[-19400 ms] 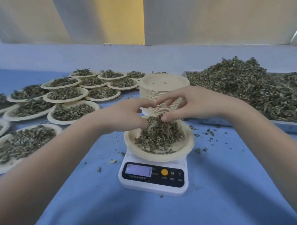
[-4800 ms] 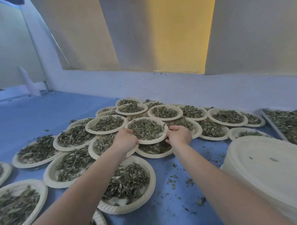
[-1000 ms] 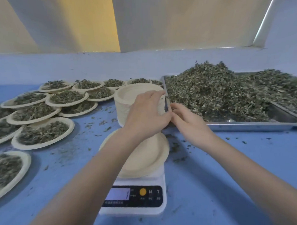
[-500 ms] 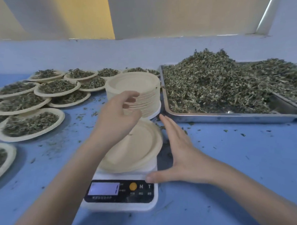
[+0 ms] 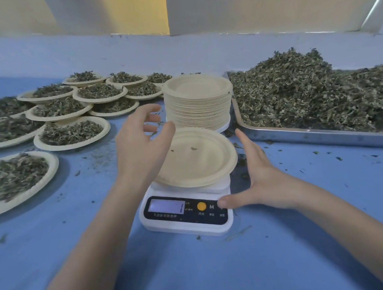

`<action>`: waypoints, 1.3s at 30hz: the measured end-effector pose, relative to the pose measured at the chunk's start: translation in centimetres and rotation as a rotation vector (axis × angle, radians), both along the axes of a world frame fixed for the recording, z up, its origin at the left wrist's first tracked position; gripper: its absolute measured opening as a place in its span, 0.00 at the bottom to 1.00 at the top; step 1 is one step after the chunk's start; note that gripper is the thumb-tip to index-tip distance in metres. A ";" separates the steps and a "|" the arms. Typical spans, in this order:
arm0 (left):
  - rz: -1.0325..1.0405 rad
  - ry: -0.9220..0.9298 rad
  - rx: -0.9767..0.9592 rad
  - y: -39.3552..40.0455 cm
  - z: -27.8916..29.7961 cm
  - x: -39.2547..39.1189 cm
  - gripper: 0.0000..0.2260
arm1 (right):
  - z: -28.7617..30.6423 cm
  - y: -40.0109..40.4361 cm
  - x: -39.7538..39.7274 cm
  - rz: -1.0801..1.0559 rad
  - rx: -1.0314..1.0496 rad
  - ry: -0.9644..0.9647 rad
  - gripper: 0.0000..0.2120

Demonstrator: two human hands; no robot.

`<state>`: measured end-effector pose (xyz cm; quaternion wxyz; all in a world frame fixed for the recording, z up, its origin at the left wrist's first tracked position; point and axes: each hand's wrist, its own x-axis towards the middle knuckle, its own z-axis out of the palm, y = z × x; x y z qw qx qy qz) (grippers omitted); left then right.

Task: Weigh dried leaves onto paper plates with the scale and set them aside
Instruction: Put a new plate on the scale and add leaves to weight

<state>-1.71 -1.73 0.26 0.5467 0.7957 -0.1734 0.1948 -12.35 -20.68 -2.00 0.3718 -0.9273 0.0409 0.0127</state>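
Here the scale (image 5: 186, 210) sits on the blue table (image 5: 276, 250) right in front of me, and I place everything else from it. A bare plate (image 5: 199, 159) rests on its platform, with only a couple of leaf crumbs on it. My left hand (image 5: 141, 151) hovers over the plate's left rim, fingers loosely spread and curved, its grip apart and holding nothing. My right hand (image 5: 259, 175) lies just right of the scale, fingers straight and pointing away from me, grip apart as well; its thumb reaches across to the right end of the scale's dark panel, by the buttons. The display is lit, but I cannot read it.

Just behind the scale stands the stack (image 5: 197, 103) of clean plates. Behind and to the right of the scale is the metal tray (image 5: 316, 134), heaped with dried leaves (image 5: 303, 93). To the left of the scale and farther back, the filled plates (image 5: 73, 132) lie set aside, many overlapping one another, each carrying a portion of leaves. Loose leaf bits are scattered over the table around the scale, thickest between it and the tray.
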 end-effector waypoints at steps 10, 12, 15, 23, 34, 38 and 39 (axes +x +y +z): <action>0.024 0.048 -0.032 0.6 -0.5 -0.1 0.13 | -0.5 -0.7 -0.1 0.015 0.162 -0.032 0.66; 0.004 0.016 0.059 0.7 -0.3 -0.2 0.15 | -0.1 -0.9 0.1 -0.012 0.222 -0.089 0.65; -0.087 -0.126 0.314 -0.3 0.9 -0.3 0.18 | 0.7 -1.3 0.8 -0.015 0.269 -0.174 0.62; -0.350 -0.200 0.534 -8.1 4.2 0.7 0.21 | 3.1 -3.2 3.1 -0.048 0.332 -0.270 0.59; -0.585 -0.050 1.005 -23.6 3.9 5.4 0.27 | 3.9 -19.1 7.8 -0.372 -0.393 -0.134 0.30; -0.584 0.206 1.133 -26.8 2.5 7.4 0.33 | 2.5 -23.7 10.0 -0.349 -0.465 0.008 0.29; -0.565 0.253 1.134 -27.5 2.1 8.0 0.36 | 2.3 -24.2 10.8 -0.320 -0.470 0.018 0.30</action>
